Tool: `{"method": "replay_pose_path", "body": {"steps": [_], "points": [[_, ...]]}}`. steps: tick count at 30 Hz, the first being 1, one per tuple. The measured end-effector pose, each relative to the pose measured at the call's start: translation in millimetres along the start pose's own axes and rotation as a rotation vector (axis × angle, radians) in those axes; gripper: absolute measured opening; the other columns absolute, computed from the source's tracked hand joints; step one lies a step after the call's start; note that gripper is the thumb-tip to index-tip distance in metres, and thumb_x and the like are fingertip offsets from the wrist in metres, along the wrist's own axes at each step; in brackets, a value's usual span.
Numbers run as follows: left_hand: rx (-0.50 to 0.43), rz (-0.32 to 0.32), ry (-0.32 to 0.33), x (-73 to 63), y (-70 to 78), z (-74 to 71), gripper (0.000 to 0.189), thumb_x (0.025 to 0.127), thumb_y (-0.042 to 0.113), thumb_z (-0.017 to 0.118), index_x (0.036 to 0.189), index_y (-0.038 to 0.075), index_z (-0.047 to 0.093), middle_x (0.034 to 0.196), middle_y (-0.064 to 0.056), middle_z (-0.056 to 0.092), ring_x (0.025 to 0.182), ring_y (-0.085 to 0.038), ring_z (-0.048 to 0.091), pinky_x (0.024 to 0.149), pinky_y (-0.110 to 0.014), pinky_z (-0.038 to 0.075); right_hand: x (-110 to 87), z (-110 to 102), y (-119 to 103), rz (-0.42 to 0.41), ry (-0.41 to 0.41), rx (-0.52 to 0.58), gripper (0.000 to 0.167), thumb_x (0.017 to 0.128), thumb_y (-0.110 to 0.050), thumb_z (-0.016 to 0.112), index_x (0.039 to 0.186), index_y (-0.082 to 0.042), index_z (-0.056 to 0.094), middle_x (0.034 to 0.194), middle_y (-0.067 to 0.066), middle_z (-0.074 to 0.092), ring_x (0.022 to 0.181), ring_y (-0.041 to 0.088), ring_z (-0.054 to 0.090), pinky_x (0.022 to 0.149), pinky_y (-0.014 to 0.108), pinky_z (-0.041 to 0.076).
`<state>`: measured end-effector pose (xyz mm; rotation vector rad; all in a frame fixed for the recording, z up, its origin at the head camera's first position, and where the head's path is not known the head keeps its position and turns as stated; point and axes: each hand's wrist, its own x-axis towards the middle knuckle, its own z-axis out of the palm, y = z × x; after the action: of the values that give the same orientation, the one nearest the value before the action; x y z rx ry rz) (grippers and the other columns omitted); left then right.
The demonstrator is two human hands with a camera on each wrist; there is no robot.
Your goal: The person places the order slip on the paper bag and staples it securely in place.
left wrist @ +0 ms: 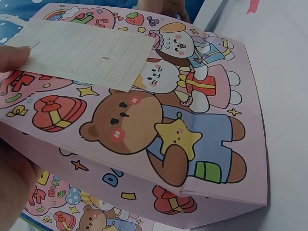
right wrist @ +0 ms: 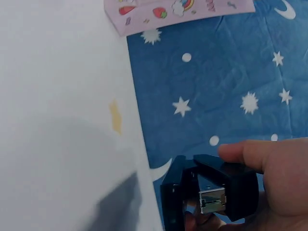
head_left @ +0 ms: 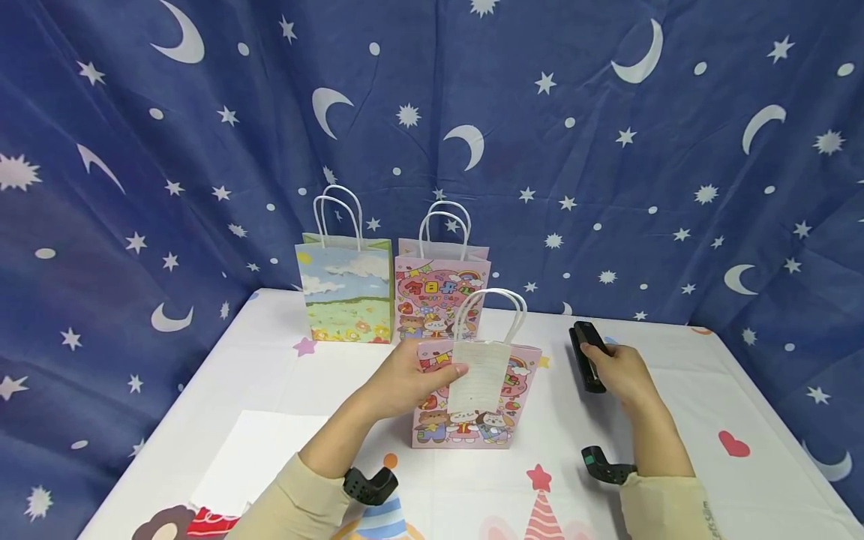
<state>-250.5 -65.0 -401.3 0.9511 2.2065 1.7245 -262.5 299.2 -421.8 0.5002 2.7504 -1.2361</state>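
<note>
My left hand [head_left: 415, 379] grips a small pink paper gift bag [head_left: 466, 435] by its top edge, thumb in front. Under that thumb, a lined cream paper slip [head_left: 478, 379] lies flat against the bag's front. In the left wrist view, the slip [left wrist: 91, 53] covers part of the printed cartoon animals and has a small mark near its lower end. White twisted handles [head_left: 516, 315] stand up above the slip. Off to the right, my right hand [head_left: 624, 375] holds a black stapler [head_left: 586, 356] over the table. The stapler's jaws are apart in the right wrist view, showing a metal part.
Behind the held bag stand another pink gift bag [head_left: 442, 270] and a landscape-print bag [head_left: 347, 292], near the starry blue curtain [head_left: 540, 150]. White paper [head_left: 259, 454] lies on the left of the patterned tablecloth [head_left: 567, 487].
</note>
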Motion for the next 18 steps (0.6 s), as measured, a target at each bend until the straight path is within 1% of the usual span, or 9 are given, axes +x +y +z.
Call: {"method": "replay_pose_path", "body": {"steps": [2, 5, 8, 10, 12, 13, 14, 15, 18], "points": [[0.004, 0.000, -0.002, -0.1, -0.1, -0.3, 0.029, 0.101, 0.020, 0.068, 0.130, 0.019, 0.067, 0.111, 0.003, 0.076, 0.089, -0.010, 0.071, 0.087, -0.027, 0.056, 3.1, 0.5, 4.4, 0.011, 0.001, -0.026, 0.073, 0.107, -0.045, 0.044, 0.143, 0.018, 0.045, 0.134, 0.035, 0.055, 0.115, 0.039, 0.055, 0.091, 0.046, 0.051], [0.014, -0.010, -0.005, -0.2, 0.4, -1.2, 0.024, 0.101, 0.022, 0.069, 0.125, 0.021, 0.068, 0.101, 0.005, 0.074, 0.081, -0.010, 0.064, 0.081, -0.027, 0.053, 7.6, 0.9, 10.7, 0.031, 0.001, -0.055, 0.073, 0.106, -0.043, 0.045, 0.142, 0.020, 0.044, 0.131, 0.036, 0.056, 0.110, 0.038, 0.057, 0.086, 0.044, 0.052], [0.028, -0.028, -0.017, -0.7, 0.1, -2.6, 0.016, 0.100, 0.025, 0.070, 0.115, 0.020, 0.069, 0.084, 0.005, 0.066, 0.073, -0.010, 0.057, 0.076, -0.027, 0.050, 10.4, 0.9, 15.6, 0.046, -0.009, -0.065, 0.073, 0.106, -0.042, 0.045, 0.143, 0.022, 0.042, 0.132, 0.038, 0.055, 0.110, 0.039, 0.058, 0.087, 0.045, 0.054], [0.025, -0.048, -0.024, -1.3, -0.1, -4.0, 0.017, 0.099, 0.025, 0.072, 0.115, 0.020, 0.069, 0.088, 0.008, 0.068, 0.076, -0.008, 0.060, 0.079, -0.026, 0.052, 12.0, 0.5, 18.5, 0.051, -0.018, -0.065, 0.074, 0.106, -0.042, 0.045, 0.143, 0.023, 0.041, 0.132, 0.039, 0.054, 0.110, 0.040, 0.058, 0.088, 0.047, 0.054], [0.023, -0.069, -0.037, -2.1, -0.9, -5.7, 0.022, 0.098, 0.025, 0.072, 0.119, 0.020, 0.069, 0.094, 0.007, 0.072, 0.080, -0.008, 0.066, 0.083, -0.027, 0.055, 13.1, -0.2, 21.1, 0.052, -0.029, -0.066, 0.075, 0.106, -0.042, 0.045, 0.142, 0.023, 0.040, 0.132, 0.040, 0.053, 0.111, 0.041, 0.058, 0.089, 0.048, 0.054], [0.022, -0.082, -0.045, -2.3, -1.6, -6.6, 0.025, 0.098, 0.025, 0.073, 0.122, 0.021, 0.068, 0.099, 0.007, 0.075, 0.084, -0.008, 0.069, 0.086, -0.027, 0.056, 13.8, -0.6, 22.5, 0.053, -0.035, -0.066, 0.075, 0.106, -0.042, 0.045, 0.142, 0.024, 0.040, 0.132, 0.040, 0.053, 0.110, 0.041, 0.058, 0.088, 0.047, 0.054], [0.018, -0.093, -0.054, -2.4, -2.1, -7.5, 0.032, 0.097, 0.024, 0.074, 0.128, 0.022, 0.066, 0.111, 0.007, 0.076, 0.095, -0.008, 0.071, 0.092, -0.029, 0.056, 14.3, -0.8, 23.9, 0.049, -0.040, -0.070, 0.075, 0.106, -0.042, 0.045, 0.142, 0.024, 0.040, 0.131, 0.040, 0.054, 0.110, 0.040, 0.058, 0.088, 0.047, 0.054], [0.015, -0.105, -0.064, -2.7, -2.6, -8.6, 0.037, 0.097, 0.023, 0.074, 0.132, 0.023, 0.064, 0.119, 0.007, 0.075, 0.101, -0.010, 0.072, 0.095, -0.030, 0.056, 14.9, -1.0, 25.4, 0.045, -0.046, -0.072, 0.075, 0.106, -0.042, 0.046, 0.141, 0.024, 0.041, 0.130, 0.039, 0.055, 0.109, 0.040, 0.058, 0.086, 0.046, 0.054], [0.035, -0.137, -0.095, -3.9, -5.3, -12.0, 0.041, 0.095, 0.024, 0.076, 0.134, 0.024, 0.063, 0.121, 0.007, 0.075, 0.102, -0.011, 0.072, 0.095, -0.031, 0.057, 16.1, -0.5, 29.3, 0.037, -0.064, -0.081, 0.074, 0.106, -0.041, 0.047, 0.140, 0.024, 0.042, 0.126, 0.037, 0.057, 0.105, 0.037, 0.059, 0.082, 0.041, 0.053]]}}
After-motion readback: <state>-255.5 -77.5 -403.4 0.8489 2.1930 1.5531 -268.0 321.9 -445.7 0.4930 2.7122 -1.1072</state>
